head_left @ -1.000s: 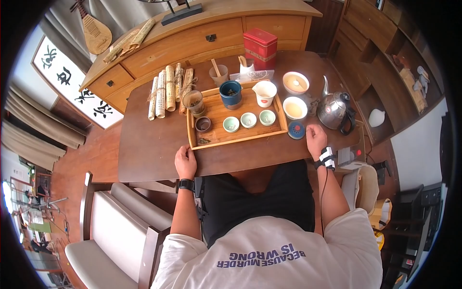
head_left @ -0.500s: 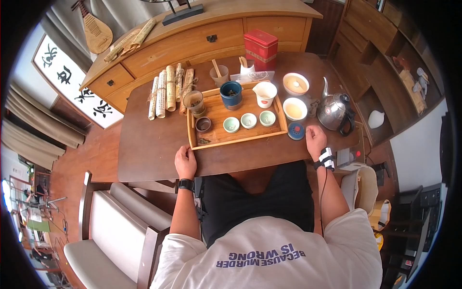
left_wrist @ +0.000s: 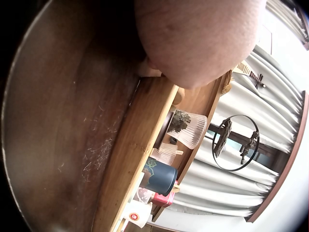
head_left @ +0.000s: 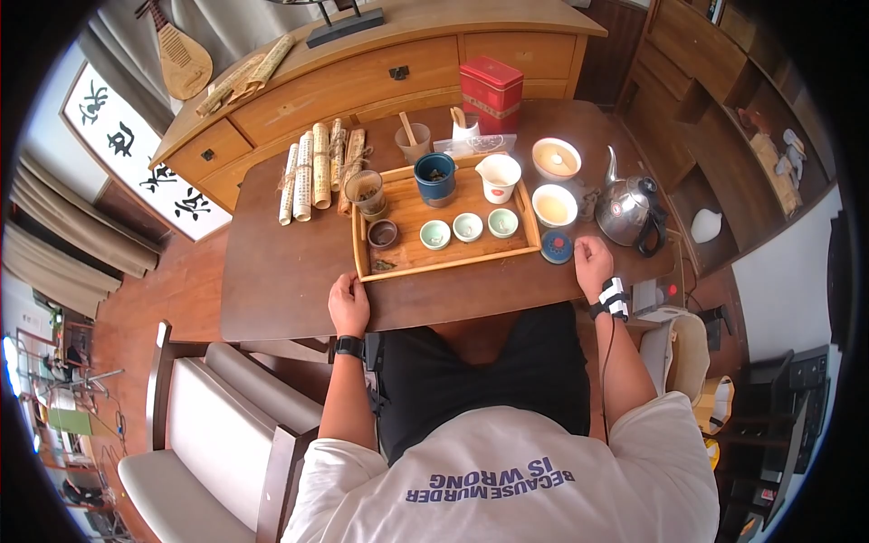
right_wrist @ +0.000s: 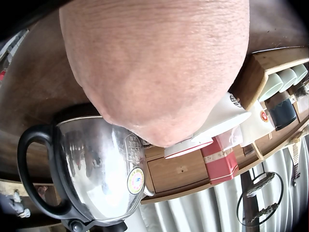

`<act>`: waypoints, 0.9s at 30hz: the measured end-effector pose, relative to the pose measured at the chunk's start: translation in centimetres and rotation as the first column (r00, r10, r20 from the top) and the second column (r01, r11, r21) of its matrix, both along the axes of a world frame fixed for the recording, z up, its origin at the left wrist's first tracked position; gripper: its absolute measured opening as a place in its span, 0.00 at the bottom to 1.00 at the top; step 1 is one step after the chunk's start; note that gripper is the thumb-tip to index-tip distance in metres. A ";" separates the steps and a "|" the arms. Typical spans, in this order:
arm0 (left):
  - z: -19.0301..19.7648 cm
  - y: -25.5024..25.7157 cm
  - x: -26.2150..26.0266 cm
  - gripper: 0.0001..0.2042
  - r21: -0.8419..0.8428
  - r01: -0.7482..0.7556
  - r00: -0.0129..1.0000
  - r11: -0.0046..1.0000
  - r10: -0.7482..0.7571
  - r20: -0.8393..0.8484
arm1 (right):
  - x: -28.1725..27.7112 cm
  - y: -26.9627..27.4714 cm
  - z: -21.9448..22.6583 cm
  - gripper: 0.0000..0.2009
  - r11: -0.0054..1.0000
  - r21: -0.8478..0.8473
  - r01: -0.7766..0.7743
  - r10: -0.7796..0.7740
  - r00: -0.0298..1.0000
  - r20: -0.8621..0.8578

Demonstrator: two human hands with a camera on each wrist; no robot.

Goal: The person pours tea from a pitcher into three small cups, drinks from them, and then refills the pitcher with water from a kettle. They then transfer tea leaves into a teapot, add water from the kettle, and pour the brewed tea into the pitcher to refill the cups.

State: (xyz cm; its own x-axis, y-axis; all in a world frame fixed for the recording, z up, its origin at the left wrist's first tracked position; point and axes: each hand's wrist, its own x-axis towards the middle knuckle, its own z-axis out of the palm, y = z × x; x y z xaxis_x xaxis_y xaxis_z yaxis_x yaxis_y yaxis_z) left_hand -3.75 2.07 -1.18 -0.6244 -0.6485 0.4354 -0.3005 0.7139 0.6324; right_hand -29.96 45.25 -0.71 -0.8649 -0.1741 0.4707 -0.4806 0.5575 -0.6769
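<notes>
My left hand [head_left: 348, 306] rests on the table by the tray's front left corner, fingers loosely curled and holding nothing. On the right, my other hand [head_left: 594, 264] lies beside a round blue lid [head_left: 557, 246], also loosely curled with nothing in it. Between them is a wooden tray [head_left: 453, 266]. It carries three pale green cups, a small brown cup [head_left: 383, 234], a ribbed glass [head_left: 364, 194] of dark leaves, a blue pot [head_left: 435, 178] and a white pitcher [head_left: 499, 177]. In both wrist views the back of the hand hides the fingers.
A steel kettle [right_wrist: 104, 164] stands right of two white bowls holding pale liquid, the nearer bowl [head_left: 554, 204] close to the tray. Behind the tray are a red tin [head_left: 491, 93] and a clouded cup [head_left: 413, 141]. Several tied scrolls [head_left: 320, 167] lie at the left.
</notes>
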 end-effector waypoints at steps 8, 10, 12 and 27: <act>0.1 0.2 0.1 0.07 0.003 -0.015 1.000 1.000 0.015 -0.019 | 0.0 -0.1 0.0 0.04 1.000 -0.016 0.001 -0.001 1.000 -0.021; 0.3 0.3 0.0 0.07 0.036 -0.015 1.000 0.999 0.016 -0.026 | 0.1 -0.1 0.0 0.04 1.000 -0.009 0.001 -0.001 1.000 -0.016; 0.8 0.6 0.0 0.06 0.059 -0.014 1.000 0.998 0.014 -0.003 | 0.1 -0.1 0.1 0.03 1.000 -0.005 -0.007 0.007 1.000 -0.009; 0.6 0.4 0.0 0.05 0.057 -0.008 1.000 0.998 0.008 0.006 | 0.1 -0.1 0.1 0.03 1.000 0.008 0.001 -0.001 1.000 -0.016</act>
State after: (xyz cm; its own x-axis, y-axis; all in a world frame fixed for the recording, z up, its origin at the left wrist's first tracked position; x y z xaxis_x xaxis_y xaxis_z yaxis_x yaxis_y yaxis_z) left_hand -3.75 2.49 -0.53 -0.6216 -0.6769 0.3942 -0.3098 0.6747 0.6699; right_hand -29.87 45.16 -0.63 -0.8575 -0.1766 0.4833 -0.4906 0.5635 -0.6647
